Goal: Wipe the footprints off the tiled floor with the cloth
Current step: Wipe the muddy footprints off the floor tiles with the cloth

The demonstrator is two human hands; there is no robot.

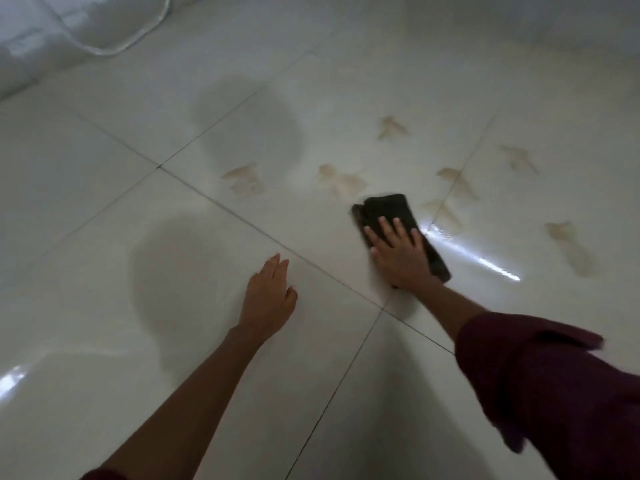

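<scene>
My right hand [398, 254] lies flat with spread fingers on a folded dark cloth [388, 211], pressing it onto the glossy white tiled floor [104, 202]. Several brownish muddy footprints mark the tiles: one just beyond the cloth [341, 181], one further left [244, 180], a pair right of the cloth [450, 197], one far right [571, 247] and two further back [391, 128] [519, 159]. My left hand [268, 299] rests on or hovers just over the floor to the left, fingers together and extended, holding nothing.
Dark grout lines [242, 220] cross the floor diagonally. A white, partly clear object with a curved rim [104, 32] sits at the top left. Two soft grey shadows [166, 271] fall on the tiles. Bright glare streaks [485, 261] lie right of the cloth.
</scene>
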